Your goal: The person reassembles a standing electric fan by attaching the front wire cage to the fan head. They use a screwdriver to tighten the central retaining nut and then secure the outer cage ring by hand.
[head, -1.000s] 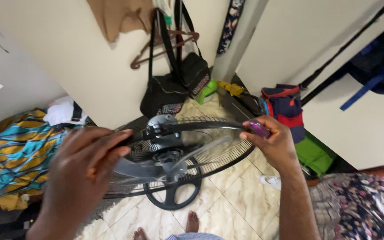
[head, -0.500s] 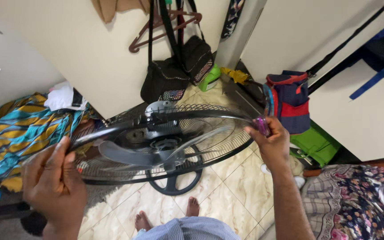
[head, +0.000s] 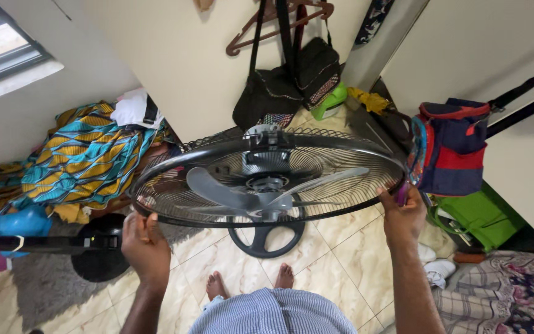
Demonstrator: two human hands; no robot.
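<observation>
A standing fan (head: 267,185) with grey blades and a black wire grille tilts face-up in front of me. Its round black base (head: 266,238) rests on the tiled floor. A black rim ring (head: 217,151) runs around the grille. My left hand (head: 145,244) grips the ring's near left edge. At the ring's right edge, my right hand (head: 403,216) holds the ring together with a small purple object (head: 401,193) pinched in its fingers. My bare feet (head: 217,286) stand just behind the base.
A blue and red backpack (head: 449,148) and a green bag (head: 477,213) sit at the right. Black bags (head: 285,86) hang on the wall behind. Colourful cloth (head: 84,158) is piled at the left, beside a second black stand base (head: 97,244). Patterned fabric (head: 508,297) lies at the lower right.
My left hand slid along the ring from its upper left to the near left edge. Both hands dropped lower, and the ring now lies level around the grille.
</observation>
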